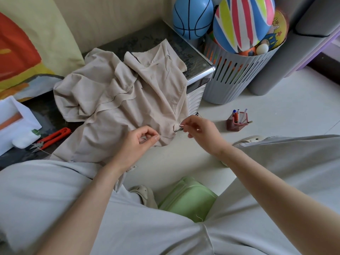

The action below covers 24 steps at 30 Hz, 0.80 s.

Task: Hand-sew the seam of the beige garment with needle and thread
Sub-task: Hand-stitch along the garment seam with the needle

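The left hand [139, 139] pinches the lower edge of the beige garment [117, 100] between thumb and forefinger. The right hand [199, 132] holds the needle [181, 125] in its fingertips, just beside the same edge, with the other fingers loosely curled. The thread is too thin for me to see with certainty. The two hands are near each other and hold a short piece of the seam between them, in the air above the white floor [276, 111]. The rest of the garment lies crumpled on the dark bench [147, 39] and hangs over its front edge toward the person's lap. I judge the cloth to be light, thin and very soft. It will fold and slip away easily, so it is best to take it close to the seam, on the stitched fold where it is a little thicker, and to stretch it gently. The needle is small and smooth, so it probably needs a firm pinch. On the bench to the left lie orange snips [55, 136].
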Available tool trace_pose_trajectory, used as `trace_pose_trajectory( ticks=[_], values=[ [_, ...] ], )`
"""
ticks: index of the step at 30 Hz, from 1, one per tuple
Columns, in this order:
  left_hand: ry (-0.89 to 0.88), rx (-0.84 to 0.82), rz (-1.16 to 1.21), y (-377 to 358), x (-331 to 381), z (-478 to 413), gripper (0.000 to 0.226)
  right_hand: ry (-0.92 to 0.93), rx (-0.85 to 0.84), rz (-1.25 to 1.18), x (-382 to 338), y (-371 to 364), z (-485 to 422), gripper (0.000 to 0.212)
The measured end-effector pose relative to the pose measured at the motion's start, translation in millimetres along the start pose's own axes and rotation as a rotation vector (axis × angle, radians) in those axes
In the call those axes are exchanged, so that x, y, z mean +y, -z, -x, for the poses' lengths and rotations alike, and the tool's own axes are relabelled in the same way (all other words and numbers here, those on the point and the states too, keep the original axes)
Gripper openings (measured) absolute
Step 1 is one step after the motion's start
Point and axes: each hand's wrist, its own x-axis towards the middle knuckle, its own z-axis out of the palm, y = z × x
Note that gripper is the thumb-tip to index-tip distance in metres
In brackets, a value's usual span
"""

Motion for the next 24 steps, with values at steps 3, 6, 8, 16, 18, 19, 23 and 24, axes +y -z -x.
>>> trace_pose_trajectory(
  ticks=[3, 6, 8, 16, 18, 19, 23, 24],
  values=[
    [0.006, -0.001, 0.001, 0.8, -0.5, 0.7, 0.009, 0.051, -0.05, 0.039, -8.4, -8.0, -3.2, 0.021],
    [0.008, -0.004, 0.005, 1.4, -2.1, 0.7, 0.008, 0.074, -0.086, 0.096, -10.0, -13.5, -6.0, 0.021],
    [0.01, -0.004, 0.007, 2.4, -4.2, 0.1, 0.009, 0.078, -0.102, 0.126, -9.2, -15.3, -7.8, 0.021],
    [-0.01, -0.031, 0.003, 5.6, -13.5, -2.5, 0.009, 0.108, -0.172, 0.137, -10.6, -19.1, -9.1, 0.023],
    [-0.023, -0.026, -0.024, 6.8, -14.4, -3.0, 0.006, 0.114, -0.179, 0.136, -10.2, -19.4, -9.2, 0.024],
    [-0.029, -0.026, -0.034, 7.1, -14.6, -3.0, 0.006, 0.117, -0.182, 0.134, -10.0, -19.7, -9.3, 0.024],
    [-0.04, -0.024, -0.048, 5.3, -14.1, -3.2, 0.012, 0.115, -0.197, 0.121, -11.2, -19.4, -7.9, 0.026],
    [-0.043, -0.025, -0.047, 4.4, -13.3, -3.2, 0.014, 0.113, -0.201, 0.121, -11.5, -19.2, -7.5, 0.026]
  ],
)
